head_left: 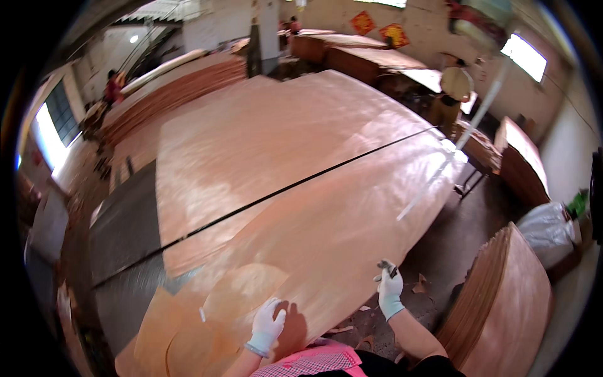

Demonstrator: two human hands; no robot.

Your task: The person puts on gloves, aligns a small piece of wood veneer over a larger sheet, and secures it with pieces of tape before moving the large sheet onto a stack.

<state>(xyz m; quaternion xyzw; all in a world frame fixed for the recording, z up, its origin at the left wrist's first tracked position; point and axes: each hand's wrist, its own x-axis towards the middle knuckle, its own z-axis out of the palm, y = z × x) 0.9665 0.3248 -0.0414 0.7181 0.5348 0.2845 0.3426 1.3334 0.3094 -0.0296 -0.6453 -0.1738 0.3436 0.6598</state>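
Left hand (pixel 267 323) flat, open on veneer sheet (pixel 326 213); right hand (pixel 389 288) grips small dark tool (pixel 388 269), kind unclear.

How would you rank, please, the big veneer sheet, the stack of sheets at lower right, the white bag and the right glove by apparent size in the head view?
1. big veneer sheet
2. stack of sheets
3. white bag
4. right glove, smallest even though it is close to the camera.
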